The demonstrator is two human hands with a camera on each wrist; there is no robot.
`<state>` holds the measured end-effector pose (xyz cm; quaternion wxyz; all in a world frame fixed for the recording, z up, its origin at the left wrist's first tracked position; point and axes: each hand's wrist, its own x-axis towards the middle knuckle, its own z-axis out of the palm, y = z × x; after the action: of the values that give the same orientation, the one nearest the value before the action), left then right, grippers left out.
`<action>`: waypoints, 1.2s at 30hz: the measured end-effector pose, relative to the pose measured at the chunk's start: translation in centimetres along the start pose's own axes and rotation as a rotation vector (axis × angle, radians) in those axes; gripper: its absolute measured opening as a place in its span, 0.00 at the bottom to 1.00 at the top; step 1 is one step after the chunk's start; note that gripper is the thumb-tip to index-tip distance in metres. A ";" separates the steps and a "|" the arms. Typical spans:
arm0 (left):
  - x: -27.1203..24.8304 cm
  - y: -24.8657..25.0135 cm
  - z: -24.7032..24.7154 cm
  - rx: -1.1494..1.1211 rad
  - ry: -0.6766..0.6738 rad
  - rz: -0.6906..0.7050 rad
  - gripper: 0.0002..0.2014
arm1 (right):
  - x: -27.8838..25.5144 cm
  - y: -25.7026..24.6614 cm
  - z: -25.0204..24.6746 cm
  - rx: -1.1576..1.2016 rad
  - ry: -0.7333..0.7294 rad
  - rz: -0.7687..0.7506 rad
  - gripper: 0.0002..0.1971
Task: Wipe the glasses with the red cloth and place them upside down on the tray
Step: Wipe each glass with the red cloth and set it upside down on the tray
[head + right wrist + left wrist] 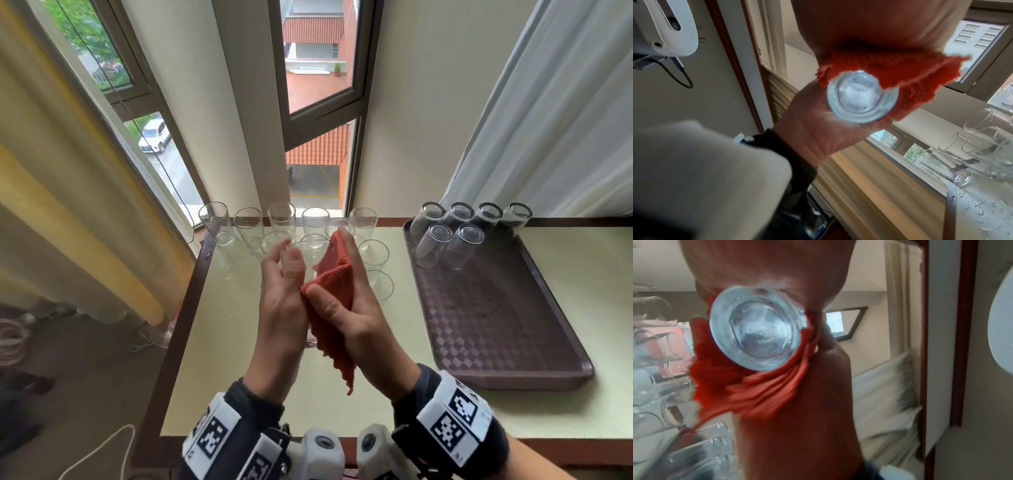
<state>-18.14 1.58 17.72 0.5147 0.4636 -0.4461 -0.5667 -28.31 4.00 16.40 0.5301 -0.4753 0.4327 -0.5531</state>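
While both hands work above the middle of the surface, the scene reads as follows.

Table: a pale green table [239,359] with a dark wooden edge, standing against the window wall; water droplets dot it near the left edge in the right wrist view.
Tray: a brown checkered tray [496,325] lies on the right side of the table.
Upside-down glasses: six upside-down glasses [455,233] stand at the tray's far end, four in the far row and two just nearer.
Upright glasses: a cluster of upright glasses [281,219] stands at the far left of the table, apart from the tray.
Right hand: the right hand [349,308] presses the red cloth [334,291] round the held glass, thumb and fingers wrapped over it.
Left hand: the left hand [284,301] lies along the other side of the held glass, its fingers partly curled on it.
Held glass: the held glass [758,327] sits between both hands above the table, its thick base toward the wrists.
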 end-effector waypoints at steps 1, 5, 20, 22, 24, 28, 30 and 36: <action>0.1 0.1 -0.2 -0.014 0.011 -0.021 0.24 | -0.1 -0.2 -0.2 -0.004 -0.052 0.022 0.44; 0.4 0.8 -0.9 -0.084 0.053 -0.045 0.12 | -0.2 -0.8 -1.6 -0.027 -0.282 0.034 0.50; -0.5 0.6 0.4 -0.144 0.032 0.021 0.30 | 1.3 -0.9 0.9 0.142 -0.023 0.023 0.29; -0.2 1.0 0.0 -0.165 0.078 0.020 0.31 | 0.8 -0.6 0.9 0.025 -0.061 -0.022 0.34; 0.0 1.1 -0.5 -0.183 0.103 0.005 0.28 | 0.3 -0.4 1.0 -0.102 -0.077 -0.097 0.35; -0.5 1.2 -0.5 -0.223 0.080 -0.065 0.24 | 0.3 -0.4 0.8 -0.168 -0.100 -0.136 0.31; -1.0 1.1 -0.2 -0.224 0.033 -0.067 0.26 | 0.8 -0.9 0.9 -0.164 -0.117 -0.133 0.36; -1.0 0.8 0.1 -0.242 0.029 -0.043 0.34 | 2.2 -1.0 1.1 -0.205 -0.017 -0.150 0.34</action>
<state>-18.06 2.54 18.57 0.5608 0.4158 -0.3569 -0.6207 -27.41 1.92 17.71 0.4396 -0.5628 0.4457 -0.5398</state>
